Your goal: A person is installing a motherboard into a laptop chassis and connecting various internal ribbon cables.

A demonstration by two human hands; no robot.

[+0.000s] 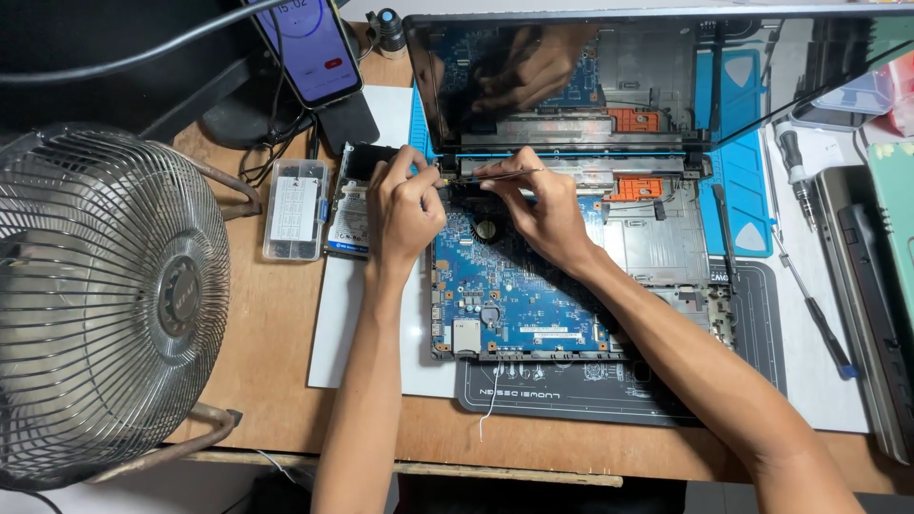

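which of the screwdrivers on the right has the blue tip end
The long thin screwdriver lying nearest the table's front edge, its end blue. The stubby screwdriver farther back has a dark ribbed grip and no blue.

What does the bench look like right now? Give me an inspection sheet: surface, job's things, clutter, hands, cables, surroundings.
Surface: wooden table with a dark work mat and a white sheet under the laptop.
Job's things: opened laptop, blue motherboard exposed, screen tilted up; thin tweezers at the hinge edge.
Clutter: clear screw box, hard drive, screwdrivers, small bottle.
Hands: left hand pinched at the board's top-left corner; right hand holds the tweezers.
Cables: black cables near the phone; a thin white wire over the mat's front.
Surroundings: metal fan on the left; laptop parts on the right.
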